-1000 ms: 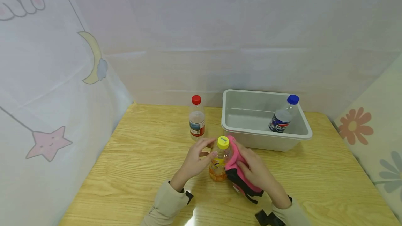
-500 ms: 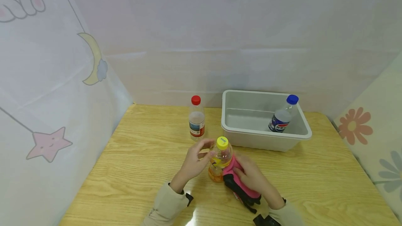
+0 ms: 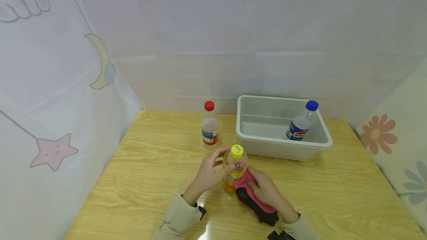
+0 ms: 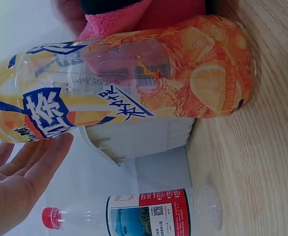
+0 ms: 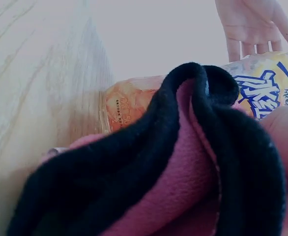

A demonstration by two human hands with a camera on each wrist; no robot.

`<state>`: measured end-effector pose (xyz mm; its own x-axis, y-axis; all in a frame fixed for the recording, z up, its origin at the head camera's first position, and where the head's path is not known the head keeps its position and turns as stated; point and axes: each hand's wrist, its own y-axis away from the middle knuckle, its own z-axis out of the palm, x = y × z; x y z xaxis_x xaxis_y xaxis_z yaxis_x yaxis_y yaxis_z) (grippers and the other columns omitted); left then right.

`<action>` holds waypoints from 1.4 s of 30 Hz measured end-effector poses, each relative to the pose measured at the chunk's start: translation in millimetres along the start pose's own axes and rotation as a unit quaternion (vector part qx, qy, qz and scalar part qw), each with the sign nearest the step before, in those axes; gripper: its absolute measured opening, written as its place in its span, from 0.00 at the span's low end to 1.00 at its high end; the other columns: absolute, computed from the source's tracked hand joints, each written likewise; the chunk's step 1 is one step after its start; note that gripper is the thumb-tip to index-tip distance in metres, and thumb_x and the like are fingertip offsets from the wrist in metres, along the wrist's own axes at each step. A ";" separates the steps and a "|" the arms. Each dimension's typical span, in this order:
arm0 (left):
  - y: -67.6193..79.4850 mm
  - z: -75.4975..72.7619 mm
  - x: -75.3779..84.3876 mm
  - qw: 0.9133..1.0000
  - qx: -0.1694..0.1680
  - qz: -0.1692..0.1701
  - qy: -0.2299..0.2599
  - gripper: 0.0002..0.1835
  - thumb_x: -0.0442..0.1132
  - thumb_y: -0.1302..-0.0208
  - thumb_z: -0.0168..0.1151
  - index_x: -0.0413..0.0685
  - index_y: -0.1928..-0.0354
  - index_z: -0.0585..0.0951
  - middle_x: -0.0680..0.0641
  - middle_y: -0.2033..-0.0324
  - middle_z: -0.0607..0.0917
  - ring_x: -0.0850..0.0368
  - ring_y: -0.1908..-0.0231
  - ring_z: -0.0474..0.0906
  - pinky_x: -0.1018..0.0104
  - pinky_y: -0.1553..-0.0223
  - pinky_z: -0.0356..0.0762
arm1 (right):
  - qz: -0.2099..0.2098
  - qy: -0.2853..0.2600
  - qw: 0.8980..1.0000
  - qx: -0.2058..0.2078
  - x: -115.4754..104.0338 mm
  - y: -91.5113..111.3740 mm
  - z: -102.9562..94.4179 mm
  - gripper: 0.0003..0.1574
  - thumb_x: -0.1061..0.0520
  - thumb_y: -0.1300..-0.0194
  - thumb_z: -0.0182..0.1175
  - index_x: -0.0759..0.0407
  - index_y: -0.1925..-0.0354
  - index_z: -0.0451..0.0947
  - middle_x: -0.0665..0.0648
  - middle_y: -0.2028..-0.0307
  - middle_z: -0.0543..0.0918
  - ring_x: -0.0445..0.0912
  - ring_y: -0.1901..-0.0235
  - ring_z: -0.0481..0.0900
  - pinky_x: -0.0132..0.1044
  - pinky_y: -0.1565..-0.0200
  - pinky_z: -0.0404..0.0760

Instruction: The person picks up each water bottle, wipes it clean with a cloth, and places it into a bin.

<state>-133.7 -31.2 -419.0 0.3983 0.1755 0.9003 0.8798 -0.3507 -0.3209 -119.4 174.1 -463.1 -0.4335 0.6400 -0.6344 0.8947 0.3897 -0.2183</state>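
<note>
A clear plastic drink bottle (image 3: 229, 183) with a yellow cap and an orange-slice label stands upright on the table. My left hand (image 3: 209, 172) holds its upper part from the left, thumb in front and fingers behind. From the right, my right hand (image 3: 265, 188) grips a pink fleece cloth (image 3: 248, 180) with black edging and presses it against the bottle's side. In the left wrist view the pink cloth (image 4: 119, 19) shows behind the bottle (image 4: 149, 83). The cloth's folded black edge (image 5: 149, 132) covers part of the bottle (image 5: 129, 103) in the right wrist view.
A red-capped water bottle (image 3: 209, 132) stands behind my left hand. At the back right sits a light grey plastic bin (image 3: 273, 147), with a blue-capped Pepsi bottle (image 3: 300, 123) leaning inside. Printed curtains (image 3: 200, 47) enclose the wooden table (image 3: 150, 151).
My right hand has moved the cloth down and slightly left along the bottle's side. My left hand has come closer round the bottle, its thumb now over the front.
</note>
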 end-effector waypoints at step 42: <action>1.9 -10.6 36.8 0.999 -0.020 0.004 -0.031 0.19 0.28 0.36 0.54 0.28 0.44 0.69 0.32 0.47 0.72 0.38 0.50 0.71 0.55 0.57 0.78 | -0.109 0.048 0.985 0.126 -29.9 -2.8 -50.4 0.39 0.76 0.53 0.63 0.67 0.41 0.68 0.63 0.48 0.77 0.48 0.60 0.74 0.46 0.63 0.78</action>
<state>-120.1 -35.2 -383.3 0.4216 0.2280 0.8777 0.8657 -0.3891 -0.3148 -114.4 187.2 -406.2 -0.6155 0.6239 -0.4816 0.7724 0.3558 -0.5261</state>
